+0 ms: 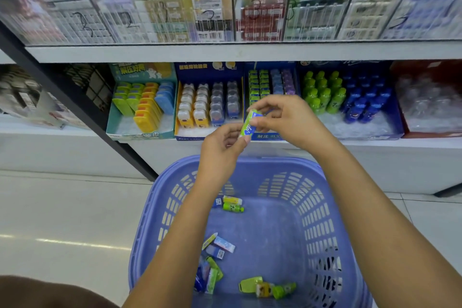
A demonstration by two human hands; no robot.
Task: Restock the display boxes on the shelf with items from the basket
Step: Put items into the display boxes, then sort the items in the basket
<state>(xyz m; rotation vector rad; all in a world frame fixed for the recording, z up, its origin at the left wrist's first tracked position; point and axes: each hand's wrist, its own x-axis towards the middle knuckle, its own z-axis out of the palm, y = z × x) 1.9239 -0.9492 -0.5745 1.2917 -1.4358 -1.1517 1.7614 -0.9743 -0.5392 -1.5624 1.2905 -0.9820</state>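
Both my hands pinch one slim, glossy green-and-blue packet [250,124], its white lettering too blurred to read: my left hand [222,147] takes the lower end, my right hand [287,120] the top. It hangs above the far rim of the lilac slotted plastic basket [321,207], in front of the blue card display box [266,136] printed 解压 at the shelf [375,144] edge. Clear cases [82,20] above bear hand-drawn 3s.

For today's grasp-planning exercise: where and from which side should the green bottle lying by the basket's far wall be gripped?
Come straight down through the blue basket's open top and pinch the green bottle across its body near the cap. It lies on its side, cap pointing right; a yellow packet sits close along its far side, so the cap end probably leaves more room.
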